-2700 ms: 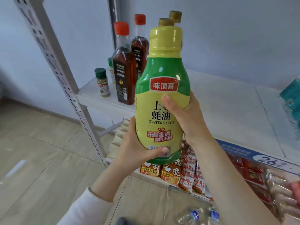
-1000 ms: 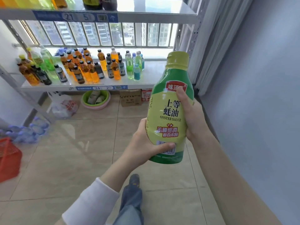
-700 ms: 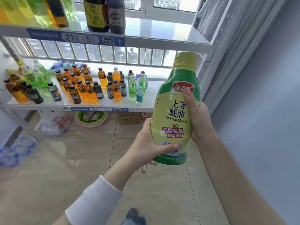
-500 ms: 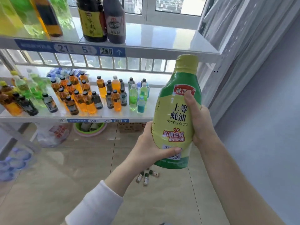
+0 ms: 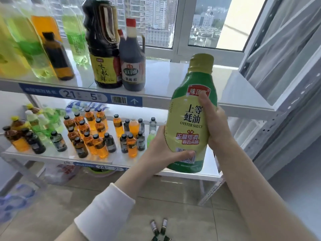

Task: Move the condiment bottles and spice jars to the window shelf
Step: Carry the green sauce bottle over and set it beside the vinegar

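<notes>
A: Where is the oyster sauce bottle (image 5: 188, 117)?
B: Upright in the air before the window shelf (image 5: 191, 80), left hand (image 5: 161, 150) and right hand (image 5: 214, 126) each in a closed grip around it.
A: Best placement?
B: Probably lift it onto the bare spot right of the vinegar bottle (image 5: 132, 66).

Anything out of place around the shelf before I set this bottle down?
Yes: small bottles lie on the floor tiles below, near the bottom edge, off any shelf. Otherwise the oyster sauce bottle is upright in both hands, left hand, right hand.
</notes>
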Demonstrator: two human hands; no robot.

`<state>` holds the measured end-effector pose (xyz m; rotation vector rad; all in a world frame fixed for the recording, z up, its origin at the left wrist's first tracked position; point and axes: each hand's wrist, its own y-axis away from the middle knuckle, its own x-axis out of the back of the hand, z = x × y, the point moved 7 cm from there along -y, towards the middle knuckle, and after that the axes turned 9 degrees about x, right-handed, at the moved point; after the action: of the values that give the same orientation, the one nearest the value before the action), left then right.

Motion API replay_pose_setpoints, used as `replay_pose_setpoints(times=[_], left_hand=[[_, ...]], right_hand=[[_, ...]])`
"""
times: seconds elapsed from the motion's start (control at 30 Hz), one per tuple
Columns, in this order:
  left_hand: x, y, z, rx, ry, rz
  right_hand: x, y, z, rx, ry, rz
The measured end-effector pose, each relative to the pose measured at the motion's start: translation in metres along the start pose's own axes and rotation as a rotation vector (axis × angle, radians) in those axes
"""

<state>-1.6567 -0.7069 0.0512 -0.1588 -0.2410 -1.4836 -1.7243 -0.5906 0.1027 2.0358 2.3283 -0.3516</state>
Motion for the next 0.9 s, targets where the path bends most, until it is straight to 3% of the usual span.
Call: replay_pose_setpoints(times=[0.47,0.9], left_hand=[[0.084,-0.165,0.040,-0.064,-0.083,0.046],[0.100,-0.231,0.026,-0.029,-0.121,0.060]], right_hand=[[-0.065,-0.166,-0.029,0.236,0.059,-0.029],[-0.078,-0.225,-0.007,0.385,0.079,-0.048]])
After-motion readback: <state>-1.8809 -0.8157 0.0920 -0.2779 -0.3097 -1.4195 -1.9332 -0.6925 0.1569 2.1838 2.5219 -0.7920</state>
